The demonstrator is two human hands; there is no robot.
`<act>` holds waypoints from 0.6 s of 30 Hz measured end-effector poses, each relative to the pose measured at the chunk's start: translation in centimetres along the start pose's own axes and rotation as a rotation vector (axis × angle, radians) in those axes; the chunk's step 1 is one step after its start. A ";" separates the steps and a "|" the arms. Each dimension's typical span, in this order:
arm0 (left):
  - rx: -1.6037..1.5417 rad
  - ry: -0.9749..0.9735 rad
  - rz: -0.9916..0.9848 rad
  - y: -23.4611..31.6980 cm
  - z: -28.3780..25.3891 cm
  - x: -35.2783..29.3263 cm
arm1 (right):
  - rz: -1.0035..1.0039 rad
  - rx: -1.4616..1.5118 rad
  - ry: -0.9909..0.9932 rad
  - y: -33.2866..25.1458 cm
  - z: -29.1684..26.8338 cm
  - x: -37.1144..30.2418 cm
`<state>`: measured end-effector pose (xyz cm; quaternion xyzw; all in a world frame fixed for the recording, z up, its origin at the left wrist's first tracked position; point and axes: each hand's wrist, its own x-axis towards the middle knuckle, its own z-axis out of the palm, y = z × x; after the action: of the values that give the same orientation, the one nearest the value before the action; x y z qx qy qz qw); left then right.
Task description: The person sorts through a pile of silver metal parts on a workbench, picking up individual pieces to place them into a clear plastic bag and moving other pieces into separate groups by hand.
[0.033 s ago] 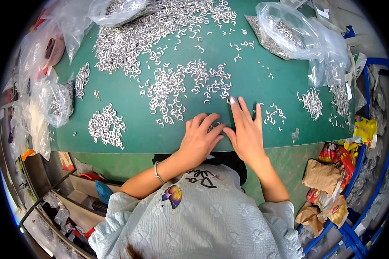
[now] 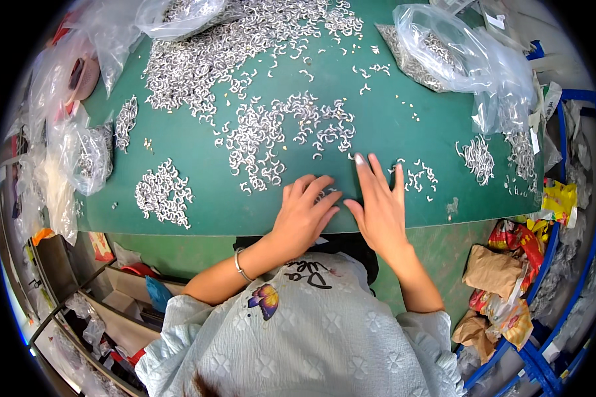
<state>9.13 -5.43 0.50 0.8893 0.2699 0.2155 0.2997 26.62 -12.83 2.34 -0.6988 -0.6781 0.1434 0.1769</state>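
Small silvery curved metal pieces, shaped like half rings, cover much of the green table (image 2: 430, 122). My left hand (image 2: 303, 208) rests palm down near the front edge, fingers loosely bent and apart, with a few pieces (image 2: 322, 194) showing among the fingers. What lies under its palm is hidden. My right hand (image 2: 381, 205) lies to its right with fingers spread forward, its index fingertip beside a single piece at the edge of the middle pile (image 2: 255, 142). A few scattered pieces (image 2: 420, 176) lie just right of it.
The largest heap (image 2: 198, 66) spreads at the back, with a plastic bag on it. A smaller pile (image 2: 164, 193) lies front left, another (image 2: 478, 159) at the right. Filled clear bags (image 2: 430, 59) stand at both sides. A blue rack (image 2: 576, 264) is at the right.
My right hand has shifted slightly to the right and toward me. The left hand has drawn a little to the left, widening the gap between the hands.
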 end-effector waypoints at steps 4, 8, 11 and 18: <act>-0.082 0.059 0.024 -0.4 -0.1 -0.3 | -0.024 0.166 0.097 0.0 0.0 1.3; -0.080 0.035 0.058 -0.7 -0.5 -0.5 | 0.014 0.123 -0.010 -0.1 0.1 1.6; -0.093 0.041 0.054 -1.1 -0.6 -0.8 | 0.057 0.038 0.029 0.8 -0.3 0.1; -0.111 0.055 0.056 -1.1 -0.7 -0.7 | -0.004 0.061 0.089 0.2 0.8 1.0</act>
<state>7.85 -4.83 0.12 0.8723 0.2408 0.2625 0.3350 26.46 -11.74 1.62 -0.6974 -0.6662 0.1326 0.2287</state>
